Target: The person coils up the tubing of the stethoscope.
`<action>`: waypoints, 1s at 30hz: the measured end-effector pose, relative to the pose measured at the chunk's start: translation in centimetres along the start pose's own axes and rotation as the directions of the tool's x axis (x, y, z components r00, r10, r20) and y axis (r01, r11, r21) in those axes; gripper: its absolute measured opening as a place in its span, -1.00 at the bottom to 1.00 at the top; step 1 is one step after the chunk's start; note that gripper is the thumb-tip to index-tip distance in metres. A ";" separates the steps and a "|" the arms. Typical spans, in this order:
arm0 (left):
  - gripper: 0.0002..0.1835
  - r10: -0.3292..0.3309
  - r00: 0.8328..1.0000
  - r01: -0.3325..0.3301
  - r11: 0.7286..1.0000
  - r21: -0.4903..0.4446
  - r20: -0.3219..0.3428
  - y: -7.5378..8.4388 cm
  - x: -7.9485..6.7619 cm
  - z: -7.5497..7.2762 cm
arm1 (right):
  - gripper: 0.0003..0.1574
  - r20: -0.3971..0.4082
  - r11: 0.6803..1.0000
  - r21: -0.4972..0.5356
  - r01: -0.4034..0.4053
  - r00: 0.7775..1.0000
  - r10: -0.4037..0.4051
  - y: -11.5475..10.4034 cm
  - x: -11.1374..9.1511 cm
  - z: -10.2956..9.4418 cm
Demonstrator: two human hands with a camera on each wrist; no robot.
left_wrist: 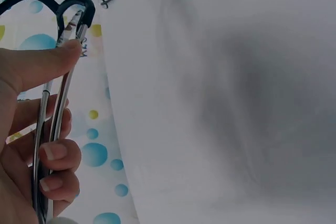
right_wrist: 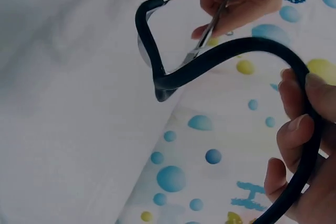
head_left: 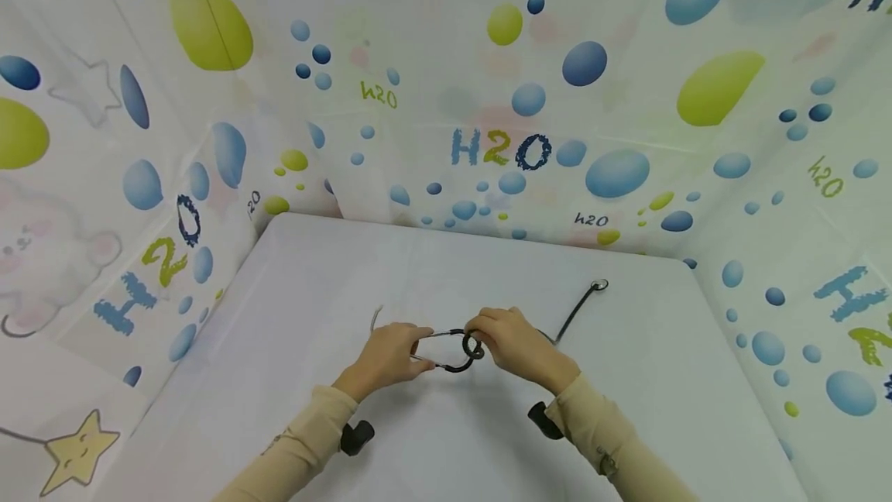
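A stethoscope with black tubing (right_wrist: 226,56) and silver metal ear tubes (left_wrist: 62,93) is held between both hands over the white table. My left hand (head_left: 390,356) grips the ear tubes, thumb on one side and curled fingers on the other. One ear tube's end (head_left: 376,318) sticks out beyond that hand. To the right, my right hand (head_left: 517,343) pinches the black tubing, which curves in a loop near the fork. The rest of the tube runs out past the right hand toward the back right, ending in the round chest piece (head_left: 600,284).
The white tabletop (head_left: 334,254) spreads under both hands. Behind and at the sides stands a white curtain (head_left: 446,99) printed with blue and green dots and lettering. A dark wrist camera (head_left: 358,438) sits at the left cuff, another (head_left: 545,421) at the right.
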State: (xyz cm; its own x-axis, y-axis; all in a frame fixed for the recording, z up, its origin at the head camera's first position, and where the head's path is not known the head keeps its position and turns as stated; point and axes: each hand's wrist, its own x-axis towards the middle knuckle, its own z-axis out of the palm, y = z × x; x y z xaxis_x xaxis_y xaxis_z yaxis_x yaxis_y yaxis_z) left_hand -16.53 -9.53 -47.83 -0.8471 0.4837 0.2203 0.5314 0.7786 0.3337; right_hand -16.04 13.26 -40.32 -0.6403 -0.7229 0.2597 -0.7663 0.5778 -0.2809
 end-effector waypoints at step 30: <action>-0.46 0.132 0.991 -0.116 0.946 -0.304 0.033 2.6 -0.2 -2.1 | -0.83 -0.015 0.880 0.448 -0.160 0.982 0.186 3.5 -0.1 2.7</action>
State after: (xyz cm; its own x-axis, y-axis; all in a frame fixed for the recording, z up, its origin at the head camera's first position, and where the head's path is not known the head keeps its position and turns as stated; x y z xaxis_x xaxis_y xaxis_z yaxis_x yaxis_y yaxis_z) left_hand -14.93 -8.41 -45.10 -0.7696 0.5948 0.2323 0.6035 0.5586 0.5690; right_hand -18.53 14.31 -43.82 -0.7722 -0.5973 0.2166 -0.5484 0.4542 -0.7021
